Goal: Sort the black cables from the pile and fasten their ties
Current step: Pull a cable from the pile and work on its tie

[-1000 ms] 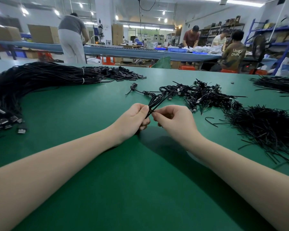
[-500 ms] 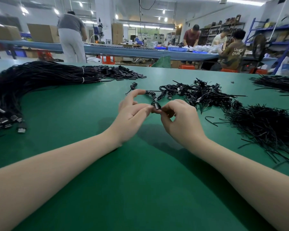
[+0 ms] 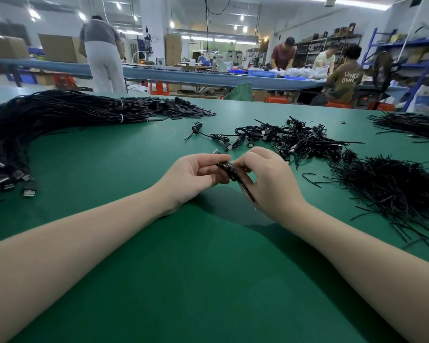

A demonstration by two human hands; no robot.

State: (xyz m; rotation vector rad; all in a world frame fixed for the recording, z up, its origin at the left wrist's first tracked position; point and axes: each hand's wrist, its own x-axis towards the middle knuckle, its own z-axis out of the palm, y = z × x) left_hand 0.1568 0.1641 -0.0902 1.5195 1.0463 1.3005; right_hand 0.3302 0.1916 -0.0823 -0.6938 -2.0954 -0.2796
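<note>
A small coiled black cable (image 3: 227,168) sits between my two hands just above the green table (image 3: 208,280). My left hand (image 3: 192,174) pinches its left end, palm turned up. My right hand (image 3: 268,179) grips its right side, and a thin black tie (image 3: 245,189) runs down along my right palm. Behind my hands lies a loose pile of tied black cables (image 3: 292,139). A heap of black ties (image 3: 391,186) spreads at the right. A large bundle of long black cables (image 3: 47,115) curves across the left.
USB plugs (image 3: 8,179) of the long bundle lie at the left edge. Another bunch of black ties (image 3: 411,125) lies at the far right. Behind the table stand a long blue workbench (image 3: 183,75), several people, cardboard boxes and shelves.
My hands came back toward me and turned. The cable, held stretched out a second ago, is now a tight small coil between both hands, with the tie trailing down by my right palm.
</note>
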